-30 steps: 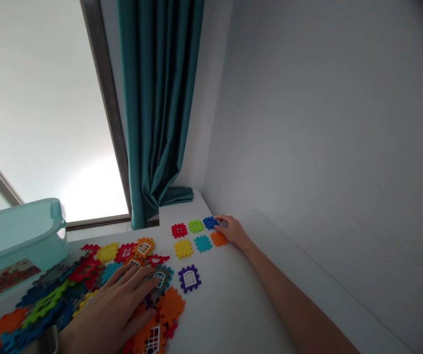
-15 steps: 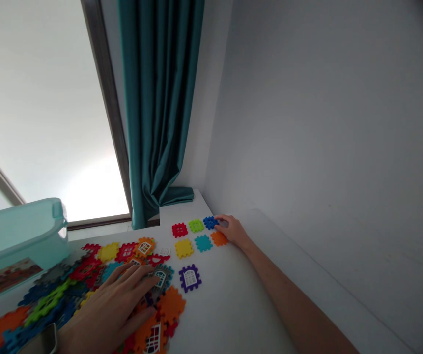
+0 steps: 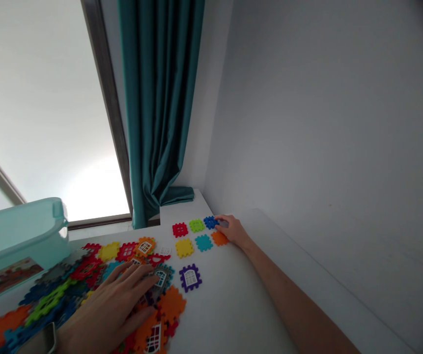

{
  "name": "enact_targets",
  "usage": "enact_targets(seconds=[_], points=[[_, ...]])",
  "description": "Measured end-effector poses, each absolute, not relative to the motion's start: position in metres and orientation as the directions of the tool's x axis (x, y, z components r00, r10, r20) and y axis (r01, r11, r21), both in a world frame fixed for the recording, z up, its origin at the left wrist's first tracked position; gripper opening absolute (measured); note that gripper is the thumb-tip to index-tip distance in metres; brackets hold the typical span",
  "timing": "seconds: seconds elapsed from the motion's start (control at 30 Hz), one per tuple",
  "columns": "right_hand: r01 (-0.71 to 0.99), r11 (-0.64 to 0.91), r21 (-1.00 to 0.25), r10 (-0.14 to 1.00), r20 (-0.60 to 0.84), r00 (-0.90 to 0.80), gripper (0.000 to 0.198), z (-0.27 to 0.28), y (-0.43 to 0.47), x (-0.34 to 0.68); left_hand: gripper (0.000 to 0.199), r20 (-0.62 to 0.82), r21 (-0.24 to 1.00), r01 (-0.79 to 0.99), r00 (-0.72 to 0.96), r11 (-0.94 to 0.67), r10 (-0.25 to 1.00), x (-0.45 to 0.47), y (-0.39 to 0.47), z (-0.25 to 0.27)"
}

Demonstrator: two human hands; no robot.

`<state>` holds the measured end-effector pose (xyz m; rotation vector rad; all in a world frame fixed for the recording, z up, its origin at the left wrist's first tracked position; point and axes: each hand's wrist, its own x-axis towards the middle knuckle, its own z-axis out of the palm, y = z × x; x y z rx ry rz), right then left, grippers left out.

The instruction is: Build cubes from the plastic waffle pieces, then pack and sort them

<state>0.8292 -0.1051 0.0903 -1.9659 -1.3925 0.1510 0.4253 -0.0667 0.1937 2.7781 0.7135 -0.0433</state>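
My left hand (image 3: 119, 300) lies over a heap of colourful notched plastic building tiles, fingers stretched out; those beneath it are partly hidden. Near its fingertips is a grey tile with a white window (image 3: 160, 278). My right hand (image 3: 232, 230) reaches to the far end of the table, thumb and fingers on the right edge of a blue tile (image 3: 210, 222). That blue tile ends a back row with a red tile (image 3: 180, 229) and a lime green tile (image 3: 197, 225). In front lie a yellow tile (image 3: 184, 248), a turquoise tile (image 3: 204, 242) and an orange tile (image 3: 219, 239).
A purple tile with a white window (image 3: 190, 278) lies apart, nearer me. At the left stands a translucent mint plastic bin (image 3: 19, 231). The white table (image 3: 233, 305) runs along a grey wall at the right. A teal curtain (image 3: 159, 108) hangs behind, its hem on the table.
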Motion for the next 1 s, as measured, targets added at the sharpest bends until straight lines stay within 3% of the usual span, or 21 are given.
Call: enact_targets(seconds=[0.33, 0.67, 1.0], points=[[0.78, -0.146, -0.609, 0.858, 0.314, 0.406, 0.029, 0.09, -0.106, 0.828, 0.042, -0.119, 0.227, 0.485, 0.874, -0.844, 0.471, 0.424, -0.067, 0.193], [0.778, -0.093, -0.621, 0.814, 0.402, 0.418, 0.027, 0.103, -0.117, 0.812, 0.04, -0.036, 0.226, 0.422, 0.904, -0.878, 0.426, 0.418, -0.062, 0.196], [0.828, 0.025, -0.56, 0.856, 0.441, 0.271, 0.023, 0.119, -0.143, 0.726, 0.037, -0.001, 0.21, 0.398, 0.914, -0.893, 0.407, 0.409, -0.045, 0.193]])
